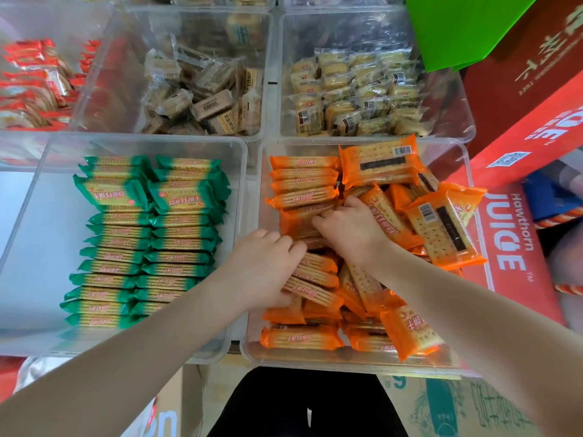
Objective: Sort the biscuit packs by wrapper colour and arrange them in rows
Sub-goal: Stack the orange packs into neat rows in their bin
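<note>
From the head camera, the landmark is the clear bin of orange packs (473, 247), nearest the person on the right. Just left of it stands the bin of green packs (31, 231), where the green packs (148, 241) already lie in two tidy rows. Beyond it are three more bins: tan packs (202, 89), pale yellow packs (356, 93), and red packs (28, 80) furthest left.

Inside the landmark bin, the orange packs (303, 181) form a neat row along its left wall at the far end, while the rest lie jumbled toward its right wall. The left hand (268, 266) is curled down over packs standing on edge in the middle of that row, fingers closed around them. The right hand (350, 228) presses on packs just beyond, fingers bent; whether it grips one I cannot tell.

The step in hand looks like squaring up the orange row. Next, a loose pack from the right-hand heap likely needs turning on edge and sliding in alongside.
</note>
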Available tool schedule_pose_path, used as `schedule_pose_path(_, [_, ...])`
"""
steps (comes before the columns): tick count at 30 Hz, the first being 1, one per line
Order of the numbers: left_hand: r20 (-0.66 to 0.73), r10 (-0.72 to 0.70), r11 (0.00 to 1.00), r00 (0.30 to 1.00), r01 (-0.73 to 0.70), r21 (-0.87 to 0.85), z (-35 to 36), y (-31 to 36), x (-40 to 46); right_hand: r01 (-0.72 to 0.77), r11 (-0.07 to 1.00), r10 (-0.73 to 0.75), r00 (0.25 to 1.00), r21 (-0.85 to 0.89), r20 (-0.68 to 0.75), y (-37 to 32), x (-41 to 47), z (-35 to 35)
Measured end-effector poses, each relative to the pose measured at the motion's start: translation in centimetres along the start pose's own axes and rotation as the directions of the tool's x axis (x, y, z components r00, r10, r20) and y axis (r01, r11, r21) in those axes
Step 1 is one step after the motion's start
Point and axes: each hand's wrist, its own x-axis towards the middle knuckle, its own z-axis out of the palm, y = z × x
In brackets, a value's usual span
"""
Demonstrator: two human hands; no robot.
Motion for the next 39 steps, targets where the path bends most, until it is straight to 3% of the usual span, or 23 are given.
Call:
schedule_pose_path(5, [0.029, -0.041, 0.999, 0.999, 0.041, -0.017, -0.3, -0.1, 1.3, 0.004, 0.992, -0.001, 1.0, 0.127, -0.023, 0.3, 0.1, -1.3])
schedule_pose_path(8, [-0.003, -0.023, 1.0, 1.0, 0.023, -0.01, -0.6, -0.8, 1.8, -0.105, 0.885, 0.039, 0.987, 0.454, 0.154, 2.2, -0.5, -3.2])
schedule_pose_path(11, [-0.046, 0.004, 1.0, 0.999, -0.004, 0.011, -0.9, -1.5, 1.6, -0.189, 0.698, 0.283, 0.959, 0.691, -0.024, 3.5, -3.0, -4.5])
schedule_pose_path(14, [-0.153, 0.014, 0.999, 0.988, -0.02, -0.038, -1.4, -2.2, 1.0, -0.156, 0.682, 0.435, 0.872, 0.714, -0.224, 3.1, -6.3, -4.6])
schedule_pose_path(17, [-0.258, 0.01, 0.997, 0.966, -0.028, -0.066, -2.0, -3.0, 0.5, -0.083, 0.718, 0.353, 0.899, 0.691, -0.258, 2.6, -7.9, -5.0])
schedule_pose_path(20, [-0.281, 0.042, 0.99, 0.959, -0.078, -0.115, -3.3, -2.7, 0.9, -0.05, 0.776, 0.158, 0.981, 0.628, -0.117, 2.2, -7.7, -6.4])
schedule_pose_path(22, [-0.278, 0.003, 0.975, 0.96, -0.064, -0.211, -4.5, -2.3, 1.6, -0.076, 0.857, 0.107, 0.994, 0.51, -0.031, 1.6, -7.1, -7.2])
schedule_pose_path(25, [-0.244, -0.046, 0.955, 0.969, -0.028, -0.295, -6.0, -1.7, 2.3, -0.169, 0.901, 0.215, 0.974, 0.4, -0.074, 1.3, -6.6, -7.7])
schedule_pose_path(27, [-0.314, -0.122, 0.87, 0.941, -0.051, -0.49, -5.9, -1.1, 2.3, -0.211, 0.905, 0.285, 0.945, 0.369, -0.159, 2.1, -6.8, -7.9])
schedule_pose_path(29, [-0.372, -0.252, 0.784, 0.893, -0.037, -0.619, -5.0, -0.2, 1.8, -0.313, 0.874, 0.384, 0.914, 0.371, -0.134, 3.2, -7.7, -8.0])
schedule_pose_path(32, [-0.197, -0.259, 0.836, 0.946, 0.118, -0.536, -2.5, 1.1, 0.7, -0.472, 0.821, 0.515, 0.855, 0.322, -0.059, 4.0, -9.1, -8.0])
schedule_pose_path(35, [0.075, -0.227, 0.905, 0.971, 0.239, -0.352, -0.4, 2.7, -0.2, -0.455, 0.88, 0.465, 0.883, 0.134, -0.057, 3.6, -9.7, -7.7])
schedule_pose_path(39, [0.14, -0.245, 0.91, 0.959, 0.278, -0.306, 0.6, 4.5, -0.9, -0.413, 0.885, 0.38, 0.908, -0.215, -0.178, 1.8, -9.2, -7.2])
